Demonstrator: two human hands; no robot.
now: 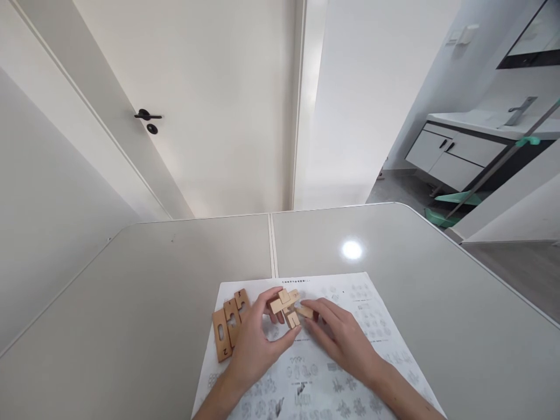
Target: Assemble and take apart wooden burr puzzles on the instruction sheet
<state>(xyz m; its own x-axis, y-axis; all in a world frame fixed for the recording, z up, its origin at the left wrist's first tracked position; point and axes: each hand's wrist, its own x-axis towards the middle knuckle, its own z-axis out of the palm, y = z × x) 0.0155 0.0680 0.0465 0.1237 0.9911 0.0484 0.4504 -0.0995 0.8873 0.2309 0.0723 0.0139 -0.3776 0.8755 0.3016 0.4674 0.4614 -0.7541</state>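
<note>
My left hand (254, 338) and my right hand (343, 338) meet over a printed instruction sheet (376, 332) on the grey table. Between the fingertips of both hands sits a small cluster of interlocked wooden puzzle pieces (286, 306). My left hand's fingers curl round the cluster's left side. With pinched fingers, my right hand grips a short piece at its right side. Three loose notched wooden bars (227, 326) lie side by side on the sheet's left edge, just left of my left hand; one bears a number.
The grey table (131, 303) has a seam (271, 245) down its middle and rounded far corners. Behind it stand a white door with a black handle (147, 116) and a wall. At the right a washbasin cabinet (455, 157) and a green mop (450, 207) show.
</note>
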